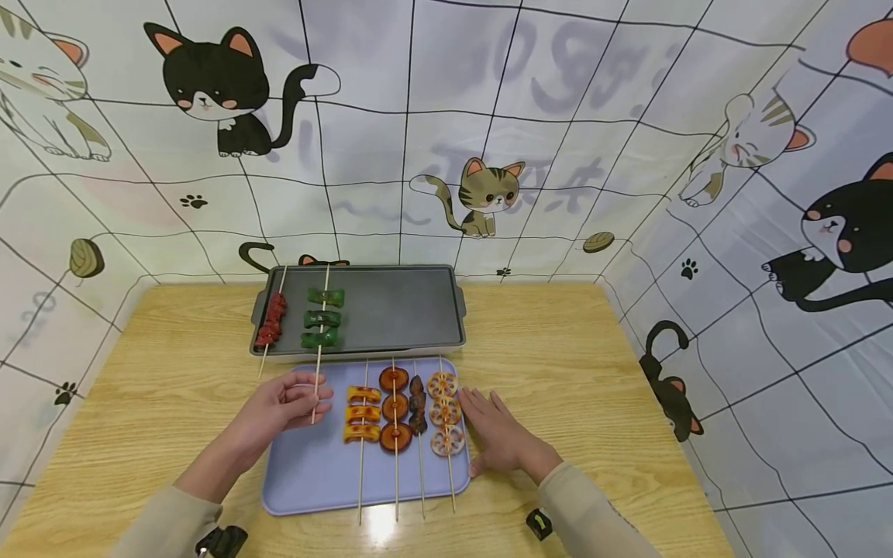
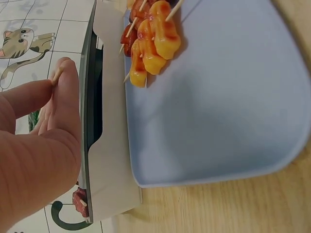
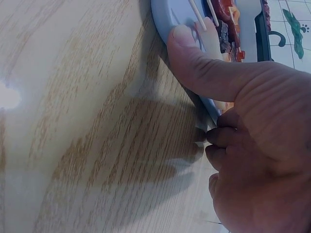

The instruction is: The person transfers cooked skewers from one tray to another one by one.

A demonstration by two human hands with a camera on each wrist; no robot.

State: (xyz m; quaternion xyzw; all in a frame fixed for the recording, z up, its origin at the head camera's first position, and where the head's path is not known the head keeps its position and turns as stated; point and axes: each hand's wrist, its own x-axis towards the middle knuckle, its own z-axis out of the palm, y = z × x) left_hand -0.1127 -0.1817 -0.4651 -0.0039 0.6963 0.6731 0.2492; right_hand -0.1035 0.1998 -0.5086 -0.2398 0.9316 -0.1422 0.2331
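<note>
My left hand (image 1: pixel 286 407) pinches the lower stick of a green pepper skewer (image 1: pixel 322 318) between thumb and fingers. The pepper pieces are over the left part of a dark grill pan (image 1: pixel 398 310); whether they touch it I cannot tell. A red meat skewer (image 1: pixel 270 319) lies along the pan's left end. My right hand (image 1: pixel 504 435) rests at the right edge of the lavender tray (image 1: pixel 307 484), fingers extended, thumb on the rim in the right wrist view. On the tray lie a yellow sauced skewer (image 1: pixel 362 414), a round brown-slice skewer (image 1: pixel 395 407), a dark meat skewer (image 1: pixel 417 404) and a lotus root skewer (image 1: pixel 444 411).
Pan and tray stand on a wood-grain table (image 1: pixel 558 349), the pan just behind the tray. A cat-print sheet (image 1: pixel 370 155) hangs behind the table and along its sides. Stick ends from the tray's skewers reach past its front rim.
</note>
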